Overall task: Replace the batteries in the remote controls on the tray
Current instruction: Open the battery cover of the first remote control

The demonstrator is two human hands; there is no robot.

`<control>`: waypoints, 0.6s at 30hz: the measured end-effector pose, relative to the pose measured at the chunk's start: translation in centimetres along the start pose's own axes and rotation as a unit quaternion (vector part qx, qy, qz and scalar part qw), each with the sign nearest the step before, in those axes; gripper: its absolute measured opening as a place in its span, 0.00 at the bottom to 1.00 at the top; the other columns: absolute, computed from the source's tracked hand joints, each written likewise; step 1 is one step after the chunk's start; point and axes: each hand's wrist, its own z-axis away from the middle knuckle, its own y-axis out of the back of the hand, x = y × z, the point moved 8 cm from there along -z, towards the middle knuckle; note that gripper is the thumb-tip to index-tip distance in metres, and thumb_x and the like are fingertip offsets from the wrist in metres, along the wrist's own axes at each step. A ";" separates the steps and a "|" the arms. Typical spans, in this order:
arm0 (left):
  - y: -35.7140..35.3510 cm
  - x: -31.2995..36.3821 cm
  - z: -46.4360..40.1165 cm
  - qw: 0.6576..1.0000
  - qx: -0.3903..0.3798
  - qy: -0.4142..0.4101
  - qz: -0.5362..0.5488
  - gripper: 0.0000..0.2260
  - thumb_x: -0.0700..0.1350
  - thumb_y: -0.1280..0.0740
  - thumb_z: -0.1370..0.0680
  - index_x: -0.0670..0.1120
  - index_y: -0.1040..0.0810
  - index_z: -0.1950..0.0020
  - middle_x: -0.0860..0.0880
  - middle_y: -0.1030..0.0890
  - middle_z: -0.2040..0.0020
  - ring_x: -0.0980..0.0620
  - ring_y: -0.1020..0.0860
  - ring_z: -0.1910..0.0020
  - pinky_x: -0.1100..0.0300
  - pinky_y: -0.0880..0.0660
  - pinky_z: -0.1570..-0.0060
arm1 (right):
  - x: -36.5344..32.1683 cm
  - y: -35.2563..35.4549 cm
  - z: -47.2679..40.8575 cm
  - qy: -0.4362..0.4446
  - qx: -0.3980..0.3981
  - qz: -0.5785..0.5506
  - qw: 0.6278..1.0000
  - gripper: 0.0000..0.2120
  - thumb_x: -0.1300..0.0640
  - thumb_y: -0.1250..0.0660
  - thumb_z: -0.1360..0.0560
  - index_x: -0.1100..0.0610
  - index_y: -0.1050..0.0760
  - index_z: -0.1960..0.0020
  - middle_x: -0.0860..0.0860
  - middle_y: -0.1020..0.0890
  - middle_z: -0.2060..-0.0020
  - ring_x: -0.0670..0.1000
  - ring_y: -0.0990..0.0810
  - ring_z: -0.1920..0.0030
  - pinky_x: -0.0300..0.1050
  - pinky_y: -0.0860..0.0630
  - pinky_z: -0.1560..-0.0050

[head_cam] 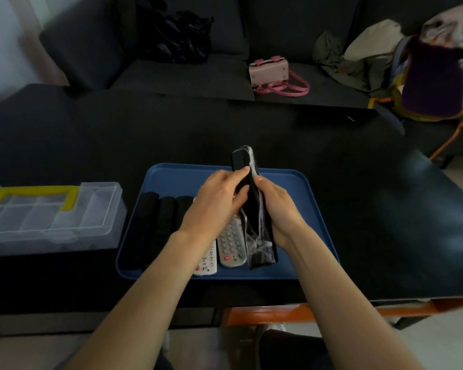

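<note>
A blue tray (313, 209) lies on the dark table in front of me. Above it both my hands hold a black remote (242, 162) wrapped in a clear plastic sleeve, its top end pointing away from me. My left hand (217, 204) pinches the remote's upper part with thumb and fingers. My right hand (277, 209) grips its right side lower down. Three black remotes (155, 225) lie side by side on the tray's left. A grey remote (231, 244) and a white remote (207, 263) lie in the middle, partly hidden under my left forearm.
A clear plastic organiser box (51, 217) with a yellow handle sits on the table left of the tray. Behind the table stands a dark sofa with a black bag (177, 33), a pink handbag (270, 70) and a pile of clothes (412, 62).
</note>
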 end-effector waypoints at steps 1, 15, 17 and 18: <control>0.3 -0.1 -0.2 1.000 0.019 0.012 0.014 0.17 0.47 0.36 0.22 0.45 0.27 0.35 0.44 0.21 0.47 0.48 0.23 0.47 0.53 0.25 0.47 | 0.0 0.1 0.0 0.000 0.000 0.005 1.000 0.15 0.54 0.45 0.18 0.60 0.23 0.42 0.57 0.18 0.57 0.51 0.19 0.60 0.44 0.22 0.60; 0.0 0.9 -1.3 0.980 0.080 0.168 0.076 0.07 0.38 0.36 0.23 0.39 0.18 0.56 0.46 0.18 0.63 0.56 0.23 0.67 0.65 0.26 0.65 | -0.6 6.2 1.2 -0.018 0.118 -0.037 0.992 0.15 0.55 0.46 0.19 0.63 0.26 0.43 0.63 0.18 0.54 0.57 0.19 0.58 0.51 0.22 0.54; -1.0 0.4 -1.7 0.975 0.060 0.201 0.071 0.07 0.39 0.35 0.24 0.39 0.18 0.57 0.47 0.19 0.63 0.59 0.25 0.69 0.71 0.28 0.68 | -0.6 6.7 1.3 -0.024 0.122 -0.096 0.988 0.17 0.55 0.48 0.19 0.64 0.25 0.42 0.62 0.18 0.55 0.56 0.19 0.58 0.49 0.20 0.56; -1.9 0.2 -2.0 0.974 0.038 0.215 0.061 0.07 0.39 0.34 0.24 0.39 0.18 0.59 0.48 0.19 0.63 0.56 0.23 0.68 0.67 0.26 0.66 | -0.6 6.9 1.4 -0.025 0.122 -0.116 0.985 0.19 0.54 0.48 0.19 0.65 0.25 0.41 0.62 0.17 0.55 0.56 0.18 0.58 0.49 0.20 0.56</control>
